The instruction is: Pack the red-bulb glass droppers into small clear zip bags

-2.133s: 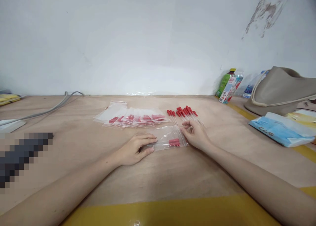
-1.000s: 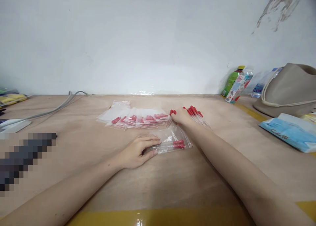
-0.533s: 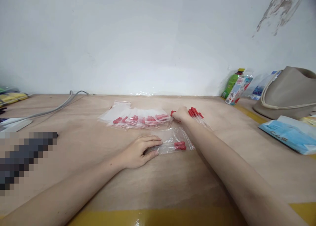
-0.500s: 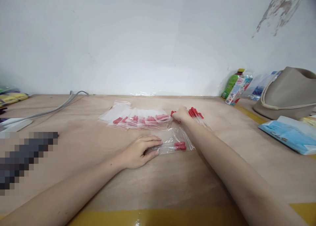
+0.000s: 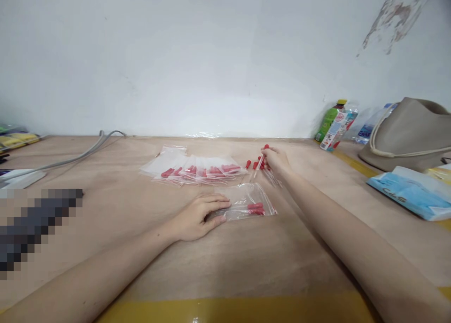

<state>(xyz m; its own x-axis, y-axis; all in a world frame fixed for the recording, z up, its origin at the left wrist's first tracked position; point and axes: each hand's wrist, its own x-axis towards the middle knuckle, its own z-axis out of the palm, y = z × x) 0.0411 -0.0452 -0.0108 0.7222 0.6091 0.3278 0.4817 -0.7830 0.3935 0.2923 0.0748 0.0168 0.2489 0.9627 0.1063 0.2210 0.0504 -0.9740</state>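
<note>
Between the fingertips of my right hand (image 5: 276, 159) is a glass dropper (image 5: 259, 165), its red bulb up and its clear tube slanting down to the left. Several loose droppers (image 5: 248, 164) with red bulbs lie under and beside that hand, partly hidden by it. My left hand (image 5: 204, 215) lies flat with its fingers stretched out, touching the left end of a clear plastic bag (image 5: 239, 196). Inside this bag are two droppers (image 5: 256, 208), bulbs to the right. Behind it, several filled bags (image 5: 197, 168) overlap in a fanned row.
A grey cable (image 5: 81, 153) crosses the left side, above a pixelated dark object (image 5: 35, 224). To the right are bottles (image 5: 333, 125), a grey bag (image 5: 408, 135) and a blue-and-white packet (image 5: 408, 191). A white wall (image 5: 211, 69) stands behind the table.
My right hand has moved slightly right and lifted a dropper, tilting it upright from the loose group. My left hand stays at the clear bag.
</note>
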